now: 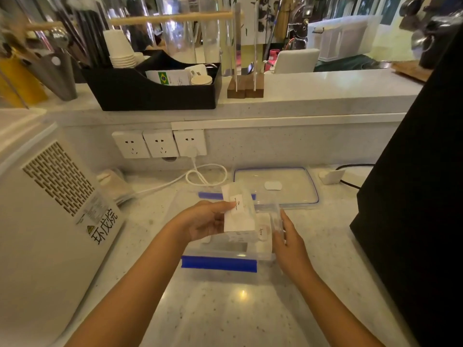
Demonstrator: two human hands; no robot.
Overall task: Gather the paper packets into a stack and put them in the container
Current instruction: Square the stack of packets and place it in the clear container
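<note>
A clear plastic container (225,256) with blue clip handles stands on the white counter in front of me. My left hand (208,221) grips a stack of white paper packets (238,211) and holds it upright over the container's opening. Inside the container lie more packets, one labelled "love" (261,232). My right hand (288,241) rests against the container's right wall with its fingers on the rim. The container's clear lid (288,176) with a blue seal lies flat behind it.
A white appliance (50,209) with a vent grille fills the left side. A tall black machine (421,196) stands at the right. Wall sockets (160,144) and a white looped cable (205,176) are behind. A raised shelf carries a black organiser (150,88).
</note>
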